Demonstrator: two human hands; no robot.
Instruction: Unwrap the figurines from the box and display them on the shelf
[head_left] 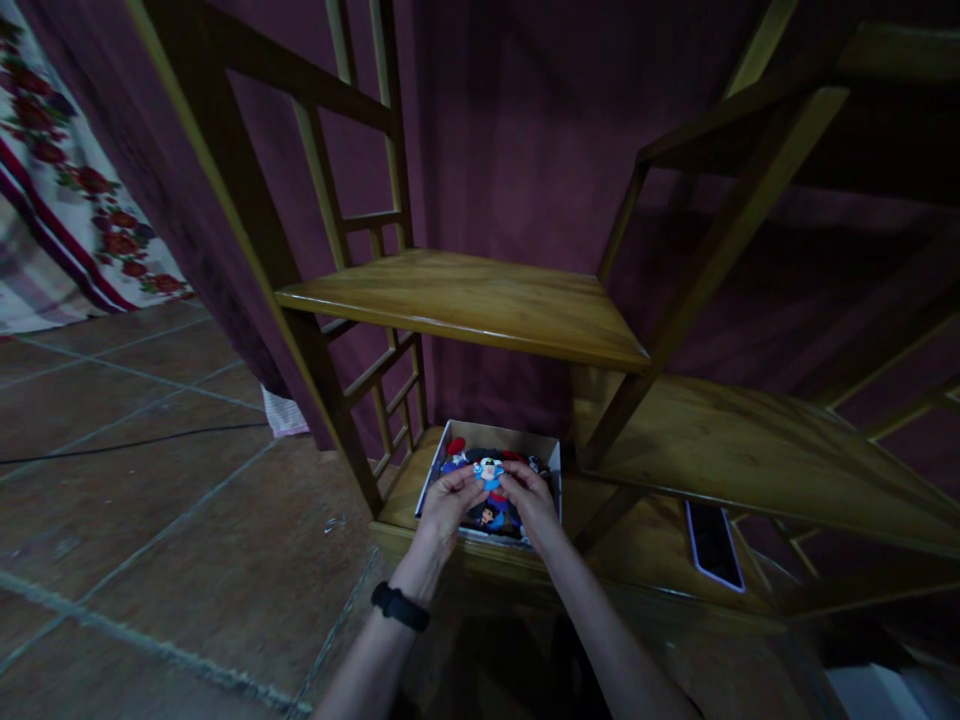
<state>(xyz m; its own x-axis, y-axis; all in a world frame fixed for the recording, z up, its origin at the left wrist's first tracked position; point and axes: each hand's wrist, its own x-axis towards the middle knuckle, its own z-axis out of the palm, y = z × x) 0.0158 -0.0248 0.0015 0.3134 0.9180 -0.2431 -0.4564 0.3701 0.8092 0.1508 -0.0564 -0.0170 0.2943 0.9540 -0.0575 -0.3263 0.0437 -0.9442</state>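
Between my two hands is a small blue and white toy figure (489, 472), held over an open white box (556, 462). My left hand (451, 500) pinches its left side with the fingers closed. On its right side, my right hand (529, 495) grips it the same way. Several small colourful figures lie in the box, among them a red one (457, 445) at the back left and a dark-haired one (489, 516) near the front. My hands hide part of the box's contents.
The box stands on the bottom board (405, 505) of a wooden shelf unit, below a higher shelf (465, 295). A phone (714, 545) with a pale purple edge lies on the lower right. Tiled floor (150, 520) with a dark cable (135, 447) extends left. A dark purple curtain (510, 150) hangs behind.
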